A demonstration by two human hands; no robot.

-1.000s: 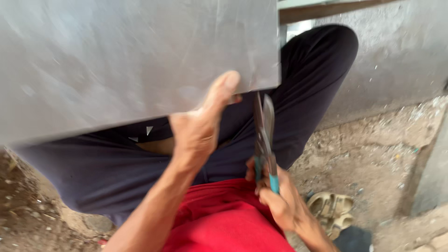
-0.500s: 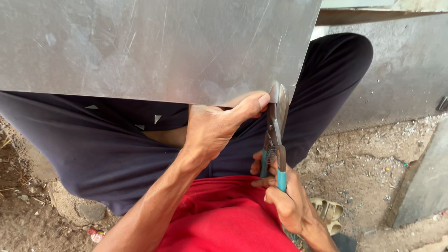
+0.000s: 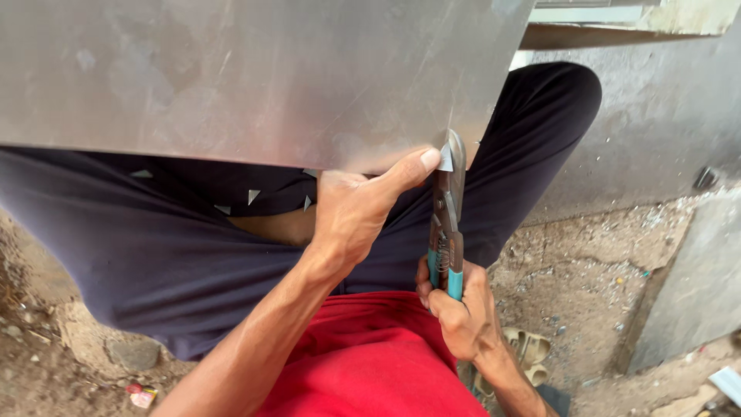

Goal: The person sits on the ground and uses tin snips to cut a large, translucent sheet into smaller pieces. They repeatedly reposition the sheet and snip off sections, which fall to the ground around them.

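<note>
A large grey metal sheet (image 3: 255, 77) lies across my lap, over dark trousers. My left hand (image 3: 355, 208) grips its near edge, thumb pressed on top close to the cut. My right hand (image 3: 459, 309) squeezes the teal handles of tin snips (image 3: 446, 224). The snips' blades bite into the sheet's near edge just right of my left thumb. Small triangular metal offcuts (image 3: 251, 195) lie on my trousers below the sheet.
Bare dirt and rubble ground (image 3: 587, 286) spreads to the right. A grey concrete wall (image 3: 664, 116) rises behind my right knee. A concrete block (image 3: 695, 286) stands at right. A sandal (image 3: 529, 355) rests near my right wrist.
The sheet has shifted so its near edge lies lower and flatter. My left hand slid to pinch the edge beside the snips. The snips rose to the edge and now bite into it.
</note>
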